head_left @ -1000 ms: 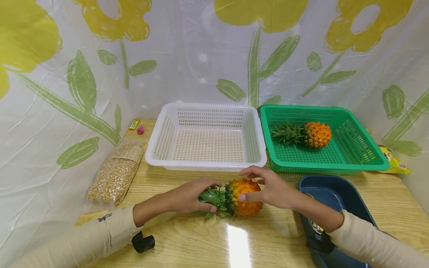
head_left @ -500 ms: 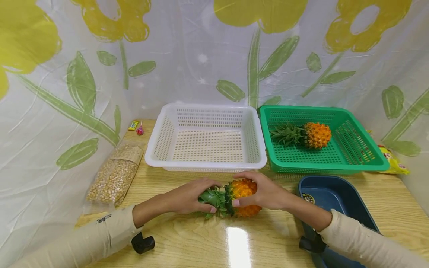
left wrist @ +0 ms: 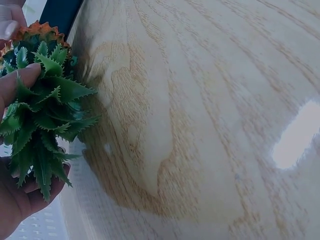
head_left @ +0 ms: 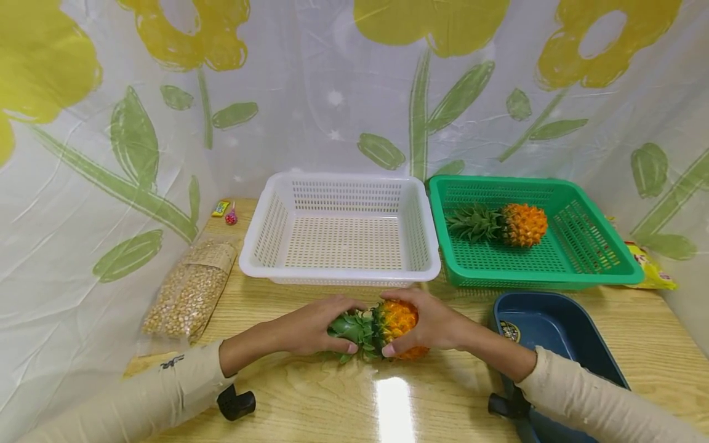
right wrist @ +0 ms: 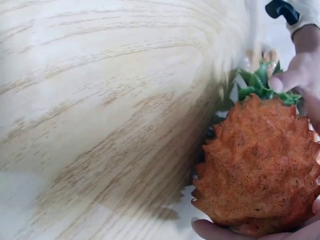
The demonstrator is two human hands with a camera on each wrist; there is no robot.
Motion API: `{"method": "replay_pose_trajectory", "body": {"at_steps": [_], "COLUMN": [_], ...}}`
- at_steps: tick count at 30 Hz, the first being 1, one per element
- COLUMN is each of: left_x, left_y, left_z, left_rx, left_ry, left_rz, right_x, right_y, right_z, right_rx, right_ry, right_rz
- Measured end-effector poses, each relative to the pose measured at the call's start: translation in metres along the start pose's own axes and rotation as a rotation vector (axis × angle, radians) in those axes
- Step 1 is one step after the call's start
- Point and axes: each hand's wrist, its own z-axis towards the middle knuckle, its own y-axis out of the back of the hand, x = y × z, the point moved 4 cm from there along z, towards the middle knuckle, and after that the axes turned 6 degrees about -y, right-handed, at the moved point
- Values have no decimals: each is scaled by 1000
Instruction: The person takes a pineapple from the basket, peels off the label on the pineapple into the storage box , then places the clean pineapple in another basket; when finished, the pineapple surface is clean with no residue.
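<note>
A small orange pineapple (head_left: 400, 319) lies on its side on the wooden table, its green crown pointing left. My left hand (head_left: 318, 326) grips the crown, thumb on the near side and fingers over the far side. In the left wrist view the serrated leaves (left wrist: 45, 115) stick out between thumb and fingers. My right hand (head_left: 434, 323) is wrapped over the fruit's right end, its thumb at the near side and its fingers at the far side. The spiky orange body (right wrist: 257, 165) fills the lower right of the right wrist view, with fingers under its end.
Behind the hands stands a white basket (head_left: 257, 271). Beside it a green basket (head_left: 543, 275) holds another pineapple (head_left: 523, 225). A dark blue basin (head_left: 554, 320) sits under the right forearm. At left lies a bag of corn kernels (head_left: 185, 295), with a lollipop (head_left: 231, 215) farther back.
My right hand has come left and down onto the fruit, its thumb and fingers closing round the body. My left hand keeps its hold on the crown.
</note>
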Motion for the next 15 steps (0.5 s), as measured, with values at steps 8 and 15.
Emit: {"method": "replay_pose_trajectory", "body": {"at_steps": [8, 15], "left_x": [2, 2], "left_y": [1, 1], "left_z": [0, 0], "left_rx": [12, 8], "left_ry": [10, -7], "left_rz": [-9, -1], "right_x": [0, 0], "right_y": [1, 0], "right_z": [3, 2], "right_rx": [2, 4], "right_ry": [-27, -30], "right_rz": [-47, -61]}}
